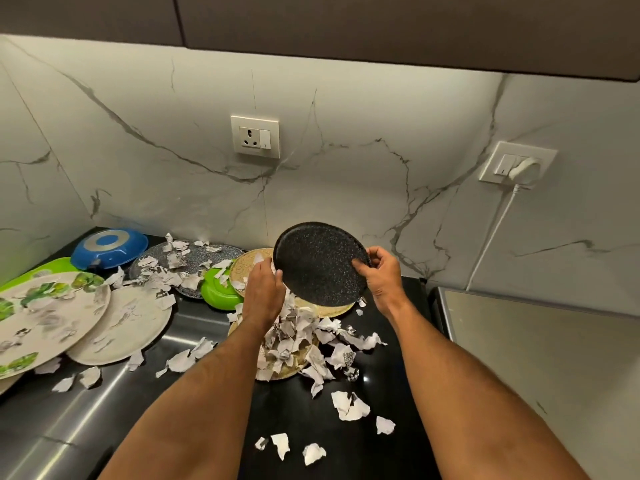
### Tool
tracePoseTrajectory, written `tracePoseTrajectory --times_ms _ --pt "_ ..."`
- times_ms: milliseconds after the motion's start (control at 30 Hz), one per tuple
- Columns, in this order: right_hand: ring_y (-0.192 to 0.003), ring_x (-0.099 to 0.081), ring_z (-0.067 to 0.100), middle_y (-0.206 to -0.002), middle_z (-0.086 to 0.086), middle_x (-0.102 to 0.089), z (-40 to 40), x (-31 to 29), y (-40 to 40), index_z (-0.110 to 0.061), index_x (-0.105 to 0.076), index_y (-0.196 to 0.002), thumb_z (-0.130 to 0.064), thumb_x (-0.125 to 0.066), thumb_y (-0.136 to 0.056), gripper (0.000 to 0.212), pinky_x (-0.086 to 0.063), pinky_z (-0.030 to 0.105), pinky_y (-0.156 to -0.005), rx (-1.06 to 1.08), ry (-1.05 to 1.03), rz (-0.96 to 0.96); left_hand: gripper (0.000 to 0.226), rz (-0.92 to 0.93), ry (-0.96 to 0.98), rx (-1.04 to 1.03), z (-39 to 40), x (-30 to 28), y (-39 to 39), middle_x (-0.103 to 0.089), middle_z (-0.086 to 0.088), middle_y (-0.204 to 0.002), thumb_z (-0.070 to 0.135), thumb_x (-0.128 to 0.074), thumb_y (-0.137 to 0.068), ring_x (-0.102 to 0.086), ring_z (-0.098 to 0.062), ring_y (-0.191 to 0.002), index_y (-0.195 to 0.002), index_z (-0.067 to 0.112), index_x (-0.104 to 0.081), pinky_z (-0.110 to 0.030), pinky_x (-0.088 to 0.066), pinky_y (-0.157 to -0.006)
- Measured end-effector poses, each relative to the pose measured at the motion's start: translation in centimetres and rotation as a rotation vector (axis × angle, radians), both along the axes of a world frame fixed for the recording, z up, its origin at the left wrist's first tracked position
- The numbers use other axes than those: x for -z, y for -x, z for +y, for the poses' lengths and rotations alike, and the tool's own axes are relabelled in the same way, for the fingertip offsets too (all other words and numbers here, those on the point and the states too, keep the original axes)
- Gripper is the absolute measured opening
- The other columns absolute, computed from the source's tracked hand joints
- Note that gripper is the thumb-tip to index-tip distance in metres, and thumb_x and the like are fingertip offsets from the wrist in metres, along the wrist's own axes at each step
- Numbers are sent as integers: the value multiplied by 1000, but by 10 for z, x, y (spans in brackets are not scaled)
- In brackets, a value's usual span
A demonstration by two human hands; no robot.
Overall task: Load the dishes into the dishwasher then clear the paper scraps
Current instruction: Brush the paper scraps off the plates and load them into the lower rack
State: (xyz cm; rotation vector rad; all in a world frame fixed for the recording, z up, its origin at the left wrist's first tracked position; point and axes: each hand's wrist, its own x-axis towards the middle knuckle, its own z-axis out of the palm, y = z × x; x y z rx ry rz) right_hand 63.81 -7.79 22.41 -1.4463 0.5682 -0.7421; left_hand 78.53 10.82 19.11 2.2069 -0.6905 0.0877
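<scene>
Black speckled plate (320,263) is held tilted above the counter (398,358), the left hand (261,289) and right hand (381,271) each gripping its rim. Paper scraps (294,334) heap below over 2 tan plates (249,268); 2 pale plates (121,323) lie left.

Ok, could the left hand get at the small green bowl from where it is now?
Probably not right away: the left hand grips one edge of the tilted black plate, with the right hand on the other. The green bowl sits just beside the left hand, uncovered apart from a few paper scraps, so once freed it looks reachable.
</scene>
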Motion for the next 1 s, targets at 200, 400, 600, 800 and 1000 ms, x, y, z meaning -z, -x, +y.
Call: tracePoseTrajectory --times_ms 200,400,600,800,1000 --pt "-89 -69 13 -96 6 -71 52 -17 36 -4 -63 -100 4 -68 -91 13 -58 28 -80 48 -108 -145 24 3 96 73 32 -9 16 -64 -14 -114 13 -46 -101 -57 -29 -104 -121 9 -60 -43 -47 -88" --pt "-87 -70 11 -93 4 -73 127 5 86 -7 -64 -99 5 -69 -90 16 -56 23 -77 152 -165 -199 19 51 168 78 93 3 56 -65 -16 -104 10 -49 -100 -56 -28 -93 -113 5 -62 -34 -40 -77" --pt "-84 -69 10 -92 4 -73 204 52 151 -9 -61 -101 9 -68 -89 23 -55 24 -76 313 -245 -180 19 168 198 78 164 25 124 -62 -8 -93 14 -49 -103 -54 -25 -85 -109 3 -64 -30 -33 -71" --pt "-91 -69 13 -103 5 -70 259 95 227 -10 -61 -115 14 -72 -82 42 -56 23 -80 470 -238 7 25 193 95 90 209 58 191 -61 -3 -79 23 -46 -105 -55 -24 -75 -88 10 -61 -34 -35 -67" --pt "-100 -69 20 -112 10 -70 289 137 307 -11 -61 -120 16 -70 -83 47 -57 34 -93 571 -320 139 26 177 57 178 229 103 266 -65 -4 -73 24 -48 -104 -61 -28 -69 -84 12 -60 -41 -50 -66"
